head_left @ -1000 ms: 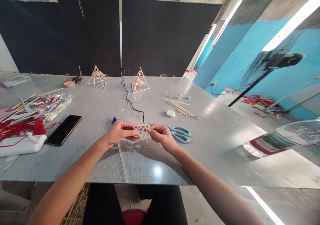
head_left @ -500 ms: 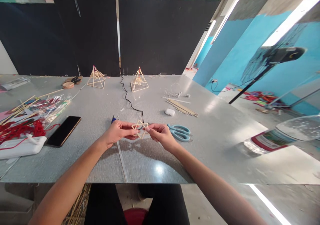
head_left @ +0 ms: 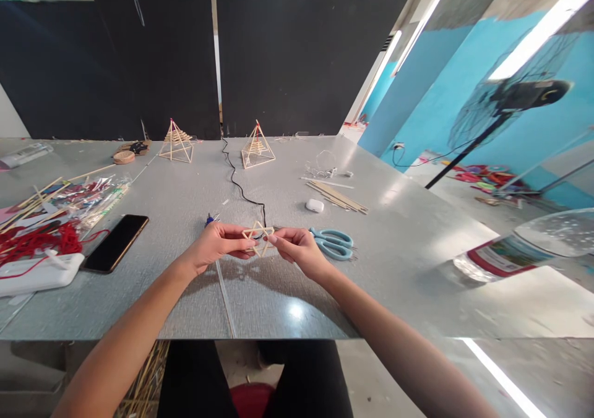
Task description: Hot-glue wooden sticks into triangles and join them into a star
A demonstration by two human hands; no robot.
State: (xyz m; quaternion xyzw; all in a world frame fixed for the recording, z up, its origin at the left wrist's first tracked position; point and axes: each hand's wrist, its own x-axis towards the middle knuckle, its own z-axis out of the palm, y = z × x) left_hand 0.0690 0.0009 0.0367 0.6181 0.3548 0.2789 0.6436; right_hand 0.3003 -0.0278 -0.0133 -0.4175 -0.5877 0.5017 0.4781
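Between my two hands is a small six-pointed star of thin pale wooden sticks [head_left: 258, 226], held up above the grey table. My left hand [head_left: 221, 242] pinches its left side between thumb and fingers. On the right side, the thumb and fingers of my right hand [head_left: 293, 246] are closed on it too. A pair of scissors with light blue handles [head_left: 335, 245] lies just right of my right hand. Something small with a blue part [head_left: 210, 220] lies behind my left hand, partly hidden. A black cord [head_left: 243, 194] runs back from behind the star.
Two stick pyramids [head_left: 176, 143] [head_left: 257, 149] stand at the back. A phone [head_left: 117, 243], red yarn [head_left: 55, 242] and a white box [head_left: 44, 277] lie left. Right are a white earphone case [head_left: 314, 205], flat sticks [head_left: 338, 196] and a large bottle [head_left: 503, 254].
The camera view has shifted very slightly. Both hands keep hold of the star in nearly the same place.
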